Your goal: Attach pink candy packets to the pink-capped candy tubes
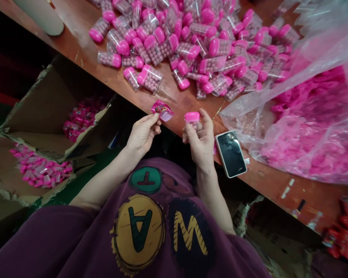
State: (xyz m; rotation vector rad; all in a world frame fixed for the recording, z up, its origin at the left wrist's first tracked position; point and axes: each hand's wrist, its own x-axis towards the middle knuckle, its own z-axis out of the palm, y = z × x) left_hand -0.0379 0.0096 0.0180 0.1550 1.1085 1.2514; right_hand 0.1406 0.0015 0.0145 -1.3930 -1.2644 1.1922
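Note:
My left hand (145, 133) pinches a small shiny pink printed wrapper sleeve (161, 109) by its lower left corner, near the table edge. To the right, my right hand (201, 139) has its fingers closed around a clear candy box (192, 117) with a pink cap, held cap up; small pale pink balls show inside it. The two hands are apart, and the box does not touch the sleeve. Just beyond them, a big heap of similar pink-capped candy boxes (217, 46) lies on the table. Fingers cover the lower part of the held box.
A phone (231, 153) lies beside my right wrist on the brown table (266, 185). At right is a clear plastic bag (304, 154) of pink pieces. Torn-edged cardboard boxes (34, 116) at left hold wrapped pink items. Red packets (342, 235) sit at lower right.

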